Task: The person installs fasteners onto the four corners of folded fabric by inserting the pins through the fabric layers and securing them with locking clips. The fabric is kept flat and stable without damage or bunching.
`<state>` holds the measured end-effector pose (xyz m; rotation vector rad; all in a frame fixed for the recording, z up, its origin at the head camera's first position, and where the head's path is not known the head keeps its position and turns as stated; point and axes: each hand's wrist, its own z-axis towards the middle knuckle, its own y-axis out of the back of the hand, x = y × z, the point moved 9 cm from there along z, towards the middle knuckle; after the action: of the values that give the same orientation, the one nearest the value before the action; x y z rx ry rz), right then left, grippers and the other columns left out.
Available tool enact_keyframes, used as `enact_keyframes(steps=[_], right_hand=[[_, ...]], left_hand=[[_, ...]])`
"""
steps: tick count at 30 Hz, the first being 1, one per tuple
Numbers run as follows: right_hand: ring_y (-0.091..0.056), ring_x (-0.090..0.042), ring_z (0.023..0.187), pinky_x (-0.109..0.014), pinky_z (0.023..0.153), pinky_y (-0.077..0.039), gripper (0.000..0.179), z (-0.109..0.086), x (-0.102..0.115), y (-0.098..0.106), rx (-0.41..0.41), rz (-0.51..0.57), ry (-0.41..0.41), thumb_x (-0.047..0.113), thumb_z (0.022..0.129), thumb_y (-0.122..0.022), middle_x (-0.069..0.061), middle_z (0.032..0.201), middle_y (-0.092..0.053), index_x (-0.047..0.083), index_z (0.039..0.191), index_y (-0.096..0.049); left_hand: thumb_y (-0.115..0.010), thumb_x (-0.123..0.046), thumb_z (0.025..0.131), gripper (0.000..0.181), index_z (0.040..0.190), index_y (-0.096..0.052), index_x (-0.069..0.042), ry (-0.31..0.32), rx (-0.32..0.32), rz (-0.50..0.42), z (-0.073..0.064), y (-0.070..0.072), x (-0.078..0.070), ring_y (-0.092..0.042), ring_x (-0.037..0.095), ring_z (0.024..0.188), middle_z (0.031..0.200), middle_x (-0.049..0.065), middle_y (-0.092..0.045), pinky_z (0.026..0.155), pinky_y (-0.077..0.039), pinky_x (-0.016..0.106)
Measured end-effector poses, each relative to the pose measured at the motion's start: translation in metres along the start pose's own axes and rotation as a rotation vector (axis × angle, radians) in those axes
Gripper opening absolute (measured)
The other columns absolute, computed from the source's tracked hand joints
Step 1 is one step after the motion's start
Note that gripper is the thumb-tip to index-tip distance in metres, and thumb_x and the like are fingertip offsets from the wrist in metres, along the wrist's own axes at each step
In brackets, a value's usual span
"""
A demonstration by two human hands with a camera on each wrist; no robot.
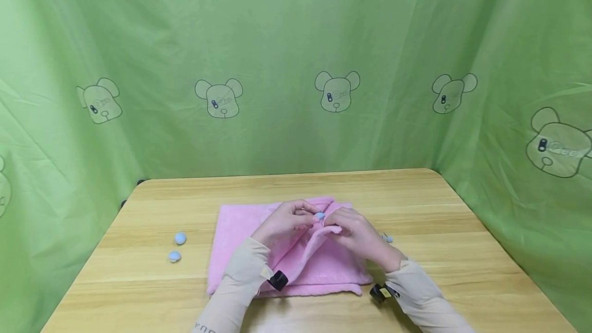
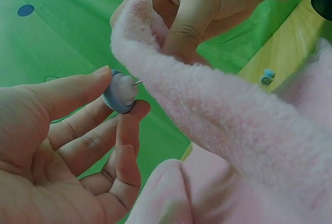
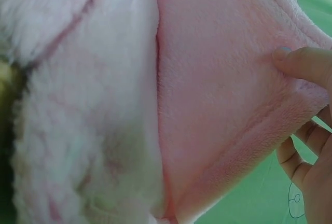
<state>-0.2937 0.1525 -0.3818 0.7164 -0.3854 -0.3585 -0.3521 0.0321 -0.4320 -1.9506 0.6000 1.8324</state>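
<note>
A pink plush blanket [image 1: 240, 245] lies folded on the table. My left hand [image 1: 287, 220] pinches a small push-pin fastener [image 2: 118, 97] between thumb and fingers. It has a rounded blue cap, a white underside and a thin metal needle. In the left wrist view the needle points at the raised blanket edge, its tip right at the fabric. My right hand [image 1: 353, 227] grips that edge and holds it up, thumb on one face. The right wrist view shows the thumb [image 3: 298, 62] pressed on the plush, with the other fingers partly hidden behind it.
Two blue-capped pieces [image 1: 180, 238] lie on the wooden table [image 1: 120, 271] left of the blanket. Small blue bits [image 1: 388, 239] lie to the right, beyond the right wrist. A green curtain [image 1: 277, 24] with bear-head outlines hangs behind and along both sides.
</note>
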Motion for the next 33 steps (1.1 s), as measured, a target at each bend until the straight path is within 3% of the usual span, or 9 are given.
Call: enact_keyframes(steps=[3,10,16,19,25,29,33], right_hand=[[-0.062,-0.011,0.084,-0.026,0.078,-0.054,0.026,0.0,0.0,0.0,0.0,0.0,0.003,0.002,0.071,-0.077,0.004,0.089,-0.069,0.015,0.092,-0.068],[-0.063,-0.011,0.086,-0.031,0.081,-0.054,0.025,0.0,-0.001,0.002,0.001,-0.016,-0.02,0.007,0.073,-0.078,0.006,0.09,-0.069,0.016,0.094,-0.07],[-0.064,-0.01,0.084,-0.03,0.08,-0.054,0.025,0.0,-0.002,0.001,0.003,-0.013,-0.024,0.009,0.073,-0.079,0.006,0.089,-0.07,0.015,0.095,-0.07],[-0.064,-0.012,0.087,-0.031,0.082,-0.055,0.027,0.0,-0.002,0.001,0.001,-0.016,-0.024,0.009,0.072,-0.08,0.005,0.092,-0.07,0.015,0.097,-0.07],[-0.064,-0.015,0.092,-0.032,0.084,-0.054,0.029,0.0,-0.002,0.003,-0.011,-0.018,-0.026,0.008,0.071,-0.081,0.002,0.097,-0.072,0.013,0.098,-0.071],[-0.064,-0.015,0.091,-0.031,0.083,-0.054,0.029,0.001,-0.002,0.003,-0.007,-0.018,-0.027,0.008,0.072,-0.081,0.003,0.096,-0.072,0.012,0.098,-0.071],[-0.062,-0.013,0.089,-0.027,0.081,-0.054,0.027,0.001,-0.003,0.003,-0.002,-0.005,-0.04,0.008,0.073,-0.08,0.004,0.093,-0.071,0.014,0.097,-0.07]], left_hand=[[-0.067,-0.003,0.087,0.026,0.112,-0.064,0.0,-0.009,-0.013,-0.001,0.0,0.0,0.0,-0.063,0.01,0.08,0.087,-0.005,-0.072,0.074,-0.047,0.023],[-0.071,-0.008,0.084,0.024,0.108,-0.066,-0.005,0.055,0.0,-0.094,-0.002,-0.007,0.006,-0.062,0.012,0.08,0.09,-0.001,-0.068,0.087,-0.051,0.038],[-0.069,-0.006,0.086,0.027,0.112,-0.063,0.001,0.05,0.0,-0.069,-0.002,-0.009,0.005,-0.061,0.013,0.077,0.09,0.001,-0.067,0.082,-0.053,0.037],[-0.068,-0.009,0.088,0.027,0.114,-0.063,-0.001,0.04,-0.004,-0.009,-0.003,-0.007,0.002,-0.061,0.016,0.079,0.093,0.003,-0.066,0.083,-0.053,0.038],[-0.065,-0.021,0.092,0.029,0.119,-0.064,-0.01,-0.058,-0.098,0.303,-0.013,0.007,-0.02,-0.06,0.02,0.101,0.112,0.009,-0.066,0.094,-0.047,0.037],[-0.068,-0.023,0.09,0.03,0.116,-0.064,-0.009,-0.117,-0.144,0.444,-0.022,0.006,-0.036,-0.061,0.018,0.094,0.105,0.008,-0.068,0.086,-0.049,0.032],[-0.074,-0.025,0.085,0.027,0.107,-0.066,-0.011,-0.151,-0.136,0.561,-0.028,-0.008,-0.045,-0.058,0.012,0.082,0.093,0.001,-0.066,0.074,-0.049,0.024]])
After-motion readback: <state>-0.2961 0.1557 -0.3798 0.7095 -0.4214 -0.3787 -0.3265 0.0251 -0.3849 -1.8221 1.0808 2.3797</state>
